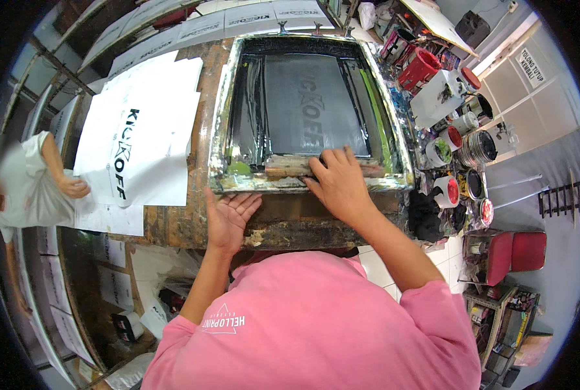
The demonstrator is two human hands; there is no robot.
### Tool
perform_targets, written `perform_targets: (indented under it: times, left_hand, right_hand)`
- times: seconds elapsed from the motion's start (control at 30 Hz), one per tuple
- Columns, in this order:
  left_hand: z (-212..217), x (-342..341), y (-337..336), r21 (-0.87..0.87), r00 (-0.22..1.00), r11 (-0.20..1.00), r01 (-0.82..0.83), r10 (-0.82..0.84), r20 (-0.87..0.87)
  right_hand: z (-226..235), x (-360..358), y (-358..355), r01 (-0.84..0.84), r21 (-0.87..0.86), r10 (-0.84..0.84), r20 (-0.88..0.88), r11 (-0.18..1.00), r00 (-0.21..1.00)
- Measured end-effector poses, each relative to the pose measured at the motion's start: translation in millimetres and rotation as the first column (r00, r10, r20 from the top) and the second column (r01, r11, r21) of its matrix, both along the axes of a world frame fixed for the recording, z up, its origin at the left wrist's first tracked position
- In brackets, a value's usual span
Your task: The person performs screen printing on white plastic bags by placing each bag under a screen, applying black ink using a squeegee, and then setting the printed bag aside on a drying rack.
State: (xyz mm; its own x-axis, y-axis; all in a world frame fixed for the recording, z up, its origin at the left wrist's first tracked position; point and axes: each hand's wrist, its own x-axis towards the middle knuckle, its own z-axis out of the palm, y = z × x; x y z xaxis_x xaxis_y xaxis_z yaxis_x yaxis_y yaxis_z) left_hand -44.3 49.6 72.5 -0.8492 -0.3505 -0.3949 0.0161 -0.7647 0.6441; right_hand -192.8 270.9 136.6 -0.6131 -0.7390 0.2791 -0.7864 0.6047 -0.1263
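Note:
A screen printing frame (217, 140) with a paint-spattered rim lies on the worn wooden table (173, 227) in front of me. Dark ink is spread over its mesh (274, 104), where a lettered design shows. My right hand (342, 185) grips a wooden-handled squeegee (283, 167) that lies across the mesh's near end. At the frame's near left corner, my left hand (230, 218) is palm up with fingers stretched out, its fingertips at the underside of the frame's near edge. What is under the frame is hidden.
Printed white sheets (137, 136) are piled left of the frame. Beyond them, a person in a white shirt (27, 179) stands by racks of prints. Ink tubs (420, 68) and cans crowd the right side, near a black cloth (426, 214) and a red chair (514, 253).

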Motion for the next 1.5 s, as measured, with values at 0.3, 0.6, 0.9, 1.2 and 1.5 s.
perform_targets:
  times: [0.3, 0.6, 0.9, 1.2, 1.5]
  left_hand:
    - [70, -43, -30, -0.819, 0.926, 0.574, -0.018, -0.299, -0.229]
    - [-26, -58, -26, -0.642, 0.863, -0.578, 0.503, 0.292, 0.413]
    - [37, -120, -30, -0.98, 0.988, -0.173, 0.102, 0.133, 0.079]
    - [64, -120, -41, -0.973, 0.919, 0.084, -0.214, 0.354, -0.172]
    - [72, -45, -168, -0.952, 0.807, 0.129, -0.276, 0.569, -0.157]
  right_hand:
    - [127, -59, -37, 0.001, -0.278, -0.137, -0.469, 0.96, 0.872]
    - [193, -94, -54, -0.005, -0.29, -0.12, -0.41, 0.957, 0.904]
    - [216, -108, -63, -0.005, -0.29, -0.111, -0.384, 0.957, 0.917]
    - [221, -103, -61, 0.0, -0.277, -0.102, -0.353, 0.961, 0.93]
    - [217, -93, -64, 0.022, -0.267, -0.123, -0.369, 0.964, 0.921]
